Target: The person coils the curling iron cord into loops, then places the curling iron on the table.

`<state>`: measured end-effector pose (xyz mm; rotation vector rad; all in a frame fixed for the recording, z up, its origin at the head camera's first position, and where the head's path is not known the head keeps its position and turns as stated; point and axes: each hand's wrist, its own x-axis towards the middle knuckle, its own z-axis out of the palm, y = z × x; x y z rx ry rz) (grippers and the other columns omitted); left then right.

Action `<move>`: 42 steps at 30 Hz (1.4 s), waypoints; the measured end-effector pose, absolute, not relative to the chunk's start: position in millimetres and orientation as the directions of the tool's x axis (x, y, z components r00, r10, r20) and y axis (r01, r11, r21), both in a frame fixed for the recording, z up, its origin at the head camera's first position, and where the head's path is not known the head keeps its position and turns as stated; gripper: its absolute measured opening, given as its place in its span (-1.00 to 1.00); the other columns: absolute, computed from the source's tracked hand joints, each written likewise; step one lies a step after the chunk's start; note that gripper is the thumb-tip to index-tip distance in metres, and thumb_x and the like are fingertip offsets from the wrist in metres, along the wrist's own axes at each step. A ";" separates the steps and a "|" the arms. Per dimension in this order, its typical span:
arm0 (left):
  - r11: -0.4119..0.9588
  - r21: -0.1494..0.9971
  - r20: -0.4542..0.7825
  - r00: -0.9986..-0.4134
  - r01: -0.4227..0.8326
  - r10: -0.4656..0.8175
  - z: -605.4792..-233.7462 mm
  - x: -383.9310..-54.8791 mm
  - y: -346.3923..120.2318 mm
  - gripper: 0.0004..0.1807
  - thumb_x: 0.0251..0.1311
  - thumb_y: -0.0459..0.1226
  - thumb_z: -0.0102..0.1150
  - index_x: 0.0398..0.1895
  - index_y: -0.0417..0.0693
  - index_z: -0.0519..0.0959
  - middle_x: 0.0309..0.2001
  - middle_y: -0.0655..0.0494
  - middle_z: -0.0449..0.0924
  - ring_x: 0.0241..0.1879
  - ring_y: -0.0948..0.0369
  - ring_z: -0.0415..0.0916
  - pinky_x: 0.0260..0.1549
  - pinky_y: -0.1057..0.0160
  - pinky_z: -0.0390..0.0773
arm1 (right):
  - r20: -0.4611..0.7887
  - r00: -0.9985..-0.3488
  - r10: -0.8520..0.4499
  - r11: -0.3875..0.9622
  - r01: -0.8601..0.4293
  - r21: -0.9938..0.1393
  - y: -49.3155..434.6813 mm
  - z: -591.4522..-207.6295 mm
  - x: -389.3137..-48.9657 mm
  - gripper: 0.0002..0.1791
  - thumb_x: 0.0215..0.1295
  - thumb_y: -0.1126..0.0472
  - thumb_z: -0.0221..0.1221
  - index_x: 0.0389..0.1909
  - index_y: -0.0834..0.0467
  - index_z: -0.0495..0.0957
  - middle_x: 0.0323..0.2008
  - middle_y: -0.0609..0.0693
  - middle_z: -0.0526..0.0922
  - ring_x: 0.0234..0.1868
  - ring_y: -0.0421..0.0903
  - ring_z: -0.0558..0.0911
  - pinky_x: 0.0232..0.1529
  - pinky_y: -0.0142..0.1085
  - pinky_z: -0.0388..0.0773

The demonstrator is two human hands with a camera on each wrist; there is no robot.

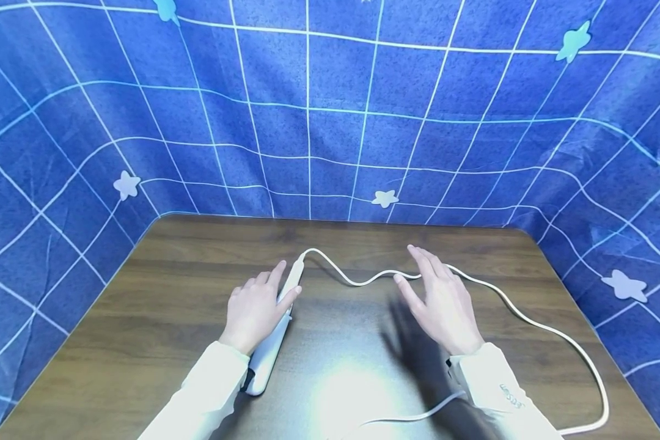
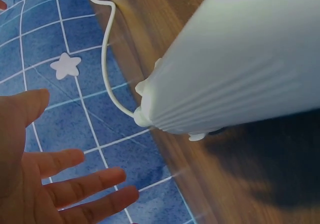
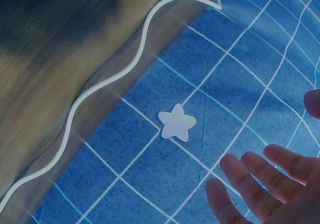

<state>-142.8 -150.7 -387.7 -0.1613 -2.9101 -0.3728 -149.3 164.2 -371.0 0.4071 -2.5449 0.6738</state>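
Note:
A long white corded device [image 1: 271, 351] lies slantwise on the table, its narrow end pointing away from me; its exact kind is unclear. Over its middle is my left hand [image 1: 255, 313], fingers and thumb spread, partly hiding it. The left wrist view shows the device's smooth body [image 2: 250, 59] with fine ribs near the cord end, and the left fingers [image 2: 87, 186] apart from it. My right hand [image 1: 444, 304] is raised above the table at the right, fingers extended and holding nothing. Behind its fingers passes the white cord [image 1: 357, 285].
The cord loops round to the right and front of the brown wooden table [image 1: 159, 293]; another white stretch of cord [image 1: 407, 419] shows near the front. Blue cloth [image 1: 335, 134] with white lines and stars surrounds the table's back and sides. A bright light reflection lies on the front middle.

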 end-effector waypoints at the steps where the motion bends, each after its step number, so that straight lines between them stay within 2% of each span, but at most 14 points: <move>1: 0.962 0.237 0.218 -0.973 0.132 0.079 -388.2 -142.1 -151.5 -0.27 0.40 0.15 0.06 0.46 -0.10 0.37 0.12 -0.24 0.61 0.02 -0.20 0.61 -0.09 -0.20 0.54 | 0.516 -0.842 -0.159 0.835 -0.393 -0.384 164.0 -370.9 -149.4 -0.37 0.42 -0.06 0.18 0.40 0.17 0.41 0.30 0.16 0.52 0.20 0.28 0.56 0.11 0.16 0.45; 8: 0.966 0.226 0.239 -0.968 0.130 0.074 -390.7 -137.8 -156.8 -0.28 0.34 0.15 0.15 0.37 -0.15 0.45 0.00 -0.25 0.66 -0.12 -0.20 0.66 -0.27 -0.16 0.58 | 0.542 -0.826 -0.156 0.831 -0.406 -0.379 163.3 -370.7 -148.9 -0.37 0.39 -0.06 0.21 0.36 0.18 0.43 0.27 0.16 0.55 0.21 0.25 0.56 0.13 0.15 0.45; 23: 0.955 0.270 0.227 -0.972 0.124 0.062 -398.5 -131.0 -164.7 -0.26 0.26 0.16 0.24 0.24 -0.27 0.53 -0.11 -0.25 0.69 -0.29 -0.16 0.68 -0.52 -0.02 0.56 | 0.551 -0.819 -0.161 0.840 -0.407 -0.359 165.3 -371.8 -146.8 -0.33 0.31 -0.10 0.28 0.35 0.16 0.45 0.21 0.15 0.59 0.11 0.28 0.61 0.01 0.15 0.52; 37: 0.949 0.298 0.183 -0.982 0.102 0.048 -404.4 -126.6 -164.2 -0.29 0.23 0.15 0.27 0.11 -0.33 0.56 -0.23 -0.23 0.67 -0.36 -0.15 0.66 -0.54 -0.08 0.57 | 0.522 -0.836 -0.170 0.844 -0.397 -0.360 165.6 -372.5 -145.2 -0.32 0.34 -0.11 0.25 0.38 0.13 0.43 0.19 0.18 0.61 0.13 0.28 0.60 0.02 0.17 0.49; 42: 0.947 0.310 0.174 -0.984 0.086 0.032 -405.0 -124.3 -165.2 -0.32 0.19 0.12 0.33 0.00 -0.36 0.55 -0.34 -0.19 0.60 -0.44 -0.14 0.62 -0.56 -0.08 0.56 | 0.530 -0.830 -0.174 0.843 -0.404 -0.356 163.9 -372.5 -146.0 -0.34 0.34 -0.09 0.25 0.38 0.13 0.43 0.17 0.17 0.62 0.11 0.27 0.61 -0.01 0.17 0.50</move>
